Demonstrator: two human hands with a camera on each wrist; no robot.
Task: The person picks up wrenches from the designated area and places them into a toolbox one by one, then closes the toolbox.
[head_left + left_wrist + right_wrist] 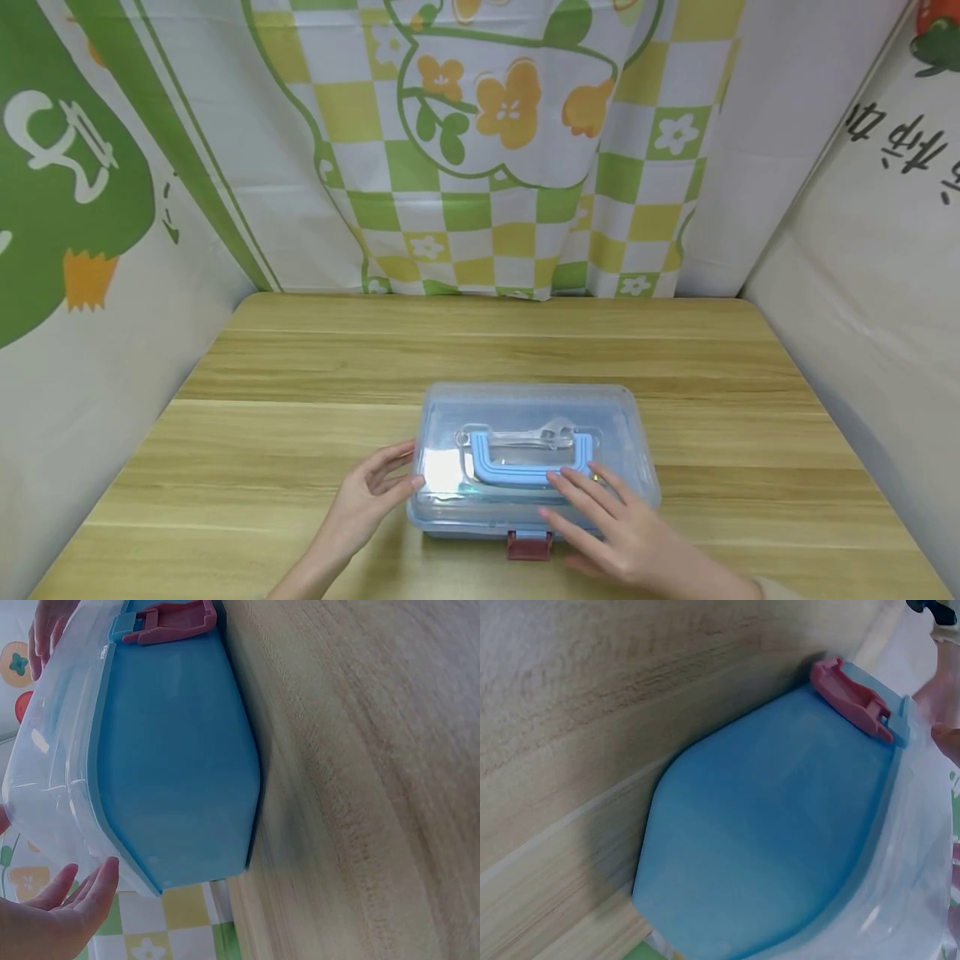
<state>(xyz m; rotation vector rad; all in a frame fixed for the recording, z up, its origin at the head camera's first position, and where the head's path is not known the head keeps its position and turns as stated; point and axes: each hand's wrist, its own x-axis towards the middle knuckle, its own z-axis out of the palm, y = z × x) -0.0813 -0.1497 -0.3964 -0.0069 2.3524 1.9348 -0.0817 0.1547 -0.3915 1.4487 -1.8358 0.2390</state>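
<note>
A blue plastic toolbox with a clear lid sits on the table, its lid down. On top lies a light-blue handle, and an adjustable wrench shows through the lid. The dark red latch at the front sticks outward, swung away from the body. My left hand is at the left end, thumb and fingers spread along the lid's edge. My right hand rests over the lid's front right part, fingers extended, fingertips at the handle's right corner.
The wooden table extends around the toolbox. A checked, flower-printed curtain hangs behind its far edge. White printed cloth walls close in both sides.
</note>
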